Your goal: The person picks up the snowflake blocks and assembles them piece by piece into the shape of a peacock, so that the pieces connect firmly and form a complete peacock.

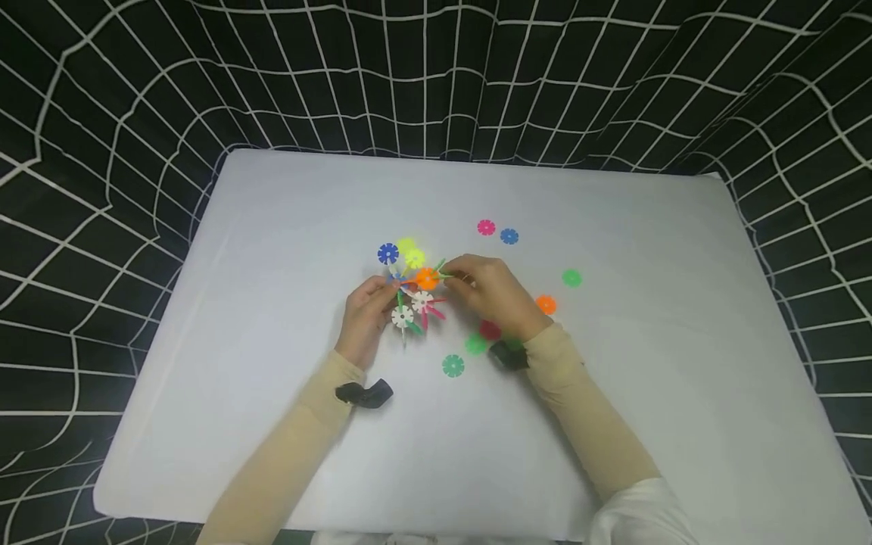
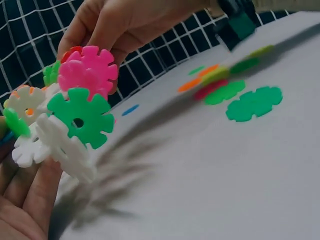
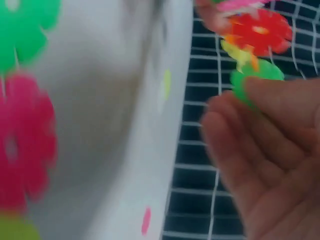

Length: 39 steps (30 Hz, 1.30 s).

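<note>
My left hand (image 1: pixel 364 314) grips a cluster of interlocking notched plastic discs (image 1: pixel 422 301) by its left side, above the white table. White, pink, orange and green discs stick out of it at different angles. In the left wrist view, a green disc (image 2: pixel 82 119) and a pink disc (image 2: pixel 90 72) face the camera. My right hand (image 1: pixel 500 295) is at the cluster's right side. Its thumb and fingers pinch a green disc (image 3: pixel 269 71), which meets the orange and yellow pieces beside a red disc (image 3: pixel 262 32) in the right wrist view.
Loose discs lie on the white table (image 1: pixel 272 303): pink (image 1: pixel 486 227) and blue (image 1: pixel 509 236) beyond the right hand, green (image 1: pixel 572 278) and orange (image 1: pixel 546 304) to its right. A teal disc (image 1: pixel 453 366) lies nearer, beside others under the right wrist. Dark netting (image 1: pixel 422 76) surrounds the table.
</note>
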### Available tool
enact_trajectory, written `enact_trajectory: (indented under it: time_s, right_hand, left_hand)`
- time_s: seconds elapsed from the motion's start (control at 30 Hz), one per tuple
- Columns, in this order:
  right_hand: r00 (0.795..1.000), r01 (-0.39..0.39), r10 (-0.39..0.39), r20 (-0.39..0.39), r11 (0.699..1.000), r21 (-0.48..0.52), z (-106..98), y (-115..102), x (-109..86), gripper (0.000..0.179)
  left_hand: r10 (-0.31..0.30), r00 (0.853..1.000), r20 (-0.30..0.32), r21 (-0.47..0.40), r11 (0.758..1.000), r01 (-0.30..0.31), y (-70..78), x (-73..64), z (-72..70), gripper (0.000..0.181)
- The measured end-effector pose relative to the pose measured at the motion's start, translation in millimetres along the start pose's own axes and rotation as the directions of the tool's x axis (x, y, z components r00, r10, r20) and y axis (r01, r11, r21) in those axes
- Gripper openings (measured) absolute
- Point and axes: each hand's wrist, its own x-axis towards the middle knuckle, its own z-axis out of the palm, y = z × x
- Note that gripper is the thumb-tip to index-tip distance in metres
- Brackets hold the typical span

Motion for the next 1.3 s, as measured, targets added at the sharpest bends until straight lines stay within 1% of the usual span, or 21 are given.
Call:
enact_trajectory:
  time_s: [0.07,0.13,0.17,0.23,0.3,0.4,0.47,0.53,0.6,0.67,0.73,0.87,0.93,1.0,1.1,1.17,1.23,1.3]
  right_hand:
    - [0.991,-0.112,0.110,0.074,0.994,0.020,-9,6,0.9,0.029]
    - [0.974,-0.202,0.201,0.107,0.979,0.005,-22,18,3.4,0.031]
    - [0.968,-0.231,0.231,0.103,0.973,-0.006,-28,26,5.7,0.031]
    - [0.956,-0.284,0.286,0.064,0.958,-0.037,-40,42,12.0,0.031]
    - [0.940,-0.335,0.339,0.033,0.938,-0.092,-47,57,19.2,0.033]
    - [0.908,-0.403,0.417,0.039,0.896,-0.185,-51,72,29.6,0.042]
    - [0.889,-0.428,0.455,0.059,0.868,-0.251,-49,78,34.0,0.047]
    - [0.880,-0.435,0.472,0.058,0.848,-0.302,-47,81,36.6,0.051]
    - [0.877,-0.441,0.479,0.040,0.835,-0.328,-45,84,37.3,0.049]
    - [0.878,-0.443,0.477,0.019,0.828,-0.343,-44,84,37.6,0.045]
    - [0.885,-0.435,0.465,0.000,0.829,-0.350,-44,84,36.9,0.041]
    - [0.906,-0.415,0.421,-0.053,0.852,-0.320,-43,80,28.6,0.029]
    - [0.917,-0.398,0.391,-0.082,0.883,-0.248,-42,72,19.9,0.023]
    - [0.928,-0.371,0.360,-0.094,0.918,-0.141,-41,60,9.8,0.016]
    - [0.951,-0.296,0.296,-0.090,0.955,0.013,-39,39,-3.5,0.013]
    - [0.960,-0.261,0.266,-0.084,0.963,0.071,-35,25,-9.8,0.014]
    - [0.967,-0.229,0.238,-0.086,0.968,0.103,-30,15,-14.0,0.015]
    - [0.969,-0.216,0.229,-0.093,0.968,0.131,-24,9,-16.2,0.016]
  left_hand:
    - [-0.005,1.000,-0.002,-0.008,1.000,0.005,-0.2,3.1,-0.4,0.009]
    - [-0.006,1.000,-0.004,-0.022,1.000,0.006,-0.1,5.8,-0.6,0.010]
    - [-0.003,1.000,-0.009,-0.031,1.000,0.003,0.1,6.9,-0.7,0.011]
    - [0.003,1.000,-0.025,-0.050,0.999,-0.004,0.8,8.9,-0.8,0.013]
    - [0.009,0.999,-0.035,-0.060,0.998,-0.011,1.2,9.9,-1.1,0.015]
    - [0.006,0.999,-0.038,-0.060,0.998,-0.008,0.7,11.4,-1.5,0.015]
    - [0.005,0.999,-0.033,-0.060,0.998,-0.007,-0.1,12.2,-1.2,0.013]
    - [0.008,1.000,-0.024,-0.058,0.998,-0.010,-0.8,13.9,0.0,0.013]
    - [0.020,1.000,-0.004,-0.053,0.998,-0.020,-1.5,15.5,0.9,0.013]
    - [0.028,0.999,0.018,-0.047,0.999,-0.027,-1.8,17.1,2.0,0.013]
    - [0.031,0.999,0.040,-0.036,0.999,-0.030,-2.1,18.3,2.3,0.014]
    - [0.020,0.998,0.055,-0.030,0.999,-0.019,-2.2,19.6,3.0,0.013]
    - [0.015,0.998,0.057,-0.029,0.999,-0.013,-1.9,20.1,3.8,0.012]
    - [0.015,0.998,0.060,-0.029,0.999,-0.013,-1.0,20.6,5.0,0.011]
    - [0.023,0.998,0.063,-0.029,0.999,-0.021,0.5,21.9,6.7,0.009]
    - [0.027,0.998,0.063,-0.024,0.999,-0.026,1.3,22.9,7.5,0.010]
    - [0.027,0.998,0.063,-0.017,1.000,-0.026,1.5,23.5,7.6,0.012]
    - [0.023,0.998,0.062,-0.019,1.000,-0.022,1.1,23.7,7.3,0.015]
